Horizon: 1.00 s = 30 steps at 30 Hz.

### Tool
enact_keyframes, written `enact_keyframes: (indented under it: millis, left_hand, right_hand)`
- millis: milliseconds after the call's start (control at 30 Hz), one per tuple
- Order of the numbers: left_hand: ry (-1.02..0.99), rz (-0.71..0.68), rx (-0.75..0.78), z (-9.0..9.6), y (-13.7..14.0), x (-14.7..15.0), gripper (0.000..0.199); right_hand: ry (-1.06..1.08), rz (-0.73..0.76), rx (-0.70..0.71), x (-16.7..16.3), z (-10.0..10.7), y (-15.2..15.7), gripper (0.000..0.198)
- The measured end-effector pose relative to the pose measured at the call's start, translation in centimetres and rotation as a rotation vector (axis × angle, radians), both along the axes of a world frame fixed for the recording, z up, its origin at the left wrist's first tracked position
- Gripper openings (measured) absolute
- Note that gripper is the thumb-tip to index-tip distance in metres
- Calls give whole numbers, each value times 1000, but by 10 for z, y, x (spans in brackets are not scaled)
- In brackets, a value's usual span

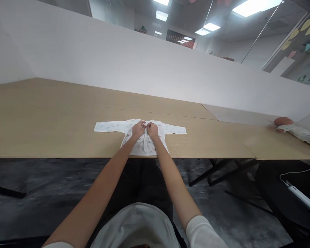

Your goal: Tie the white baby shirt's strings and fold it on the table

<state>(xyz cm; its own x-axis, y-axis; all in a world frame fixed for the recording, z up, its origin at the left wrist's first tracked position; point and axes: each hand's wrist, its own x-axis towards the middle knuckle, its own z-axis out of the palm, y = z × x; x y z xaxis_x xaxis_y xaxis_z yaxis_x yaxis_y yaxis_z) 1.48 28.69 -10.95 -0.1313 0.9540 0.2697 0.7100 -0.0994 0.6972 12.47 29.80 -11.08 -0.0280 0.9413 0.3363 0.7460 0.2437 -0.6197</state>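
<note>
A small white baby shirt (144, 146) with a faint print lies flat near the table's front edge, its sleeves spread to both sides. At the upper middle of its front opening, below the neckline, my left hand (138, 128) and my right hand (152, 130) meet with fingertips close together. Both hands have their fingers closed in a pinch on the shirt's front edges. Whether a button or snap is between the fingertips is too small to tell.
The wooden table (54, 117) runs along a white partition wall (134, 62). At the far right lies a doll (283, 121) in pale cloth. A black chair (279, 193) below holds a white power strip (302, 197) with a cable.
</note>
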Motion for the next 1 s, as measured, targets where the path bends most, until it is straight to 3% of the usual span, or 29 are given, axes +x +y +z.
enact_keyframes:
  millis: [433,733,867,1000]
  left_hand:
    - [-102,-131,123,-1,-3,-3,18]
    - [-129,-183,45,5,-8,-7,24]
    - [-61,-290,40,6,-18,-21,22]
    - [54,-324,99,4,-25,-29,21]
  right_hand:
    - [146,-15,36,-1,1,-3,24]
    - [396,-70,-32,3,1,0,29]
    - [553,-164,-74,6,1,6,30]
    - [631,-101,-99,8,3,8,28]
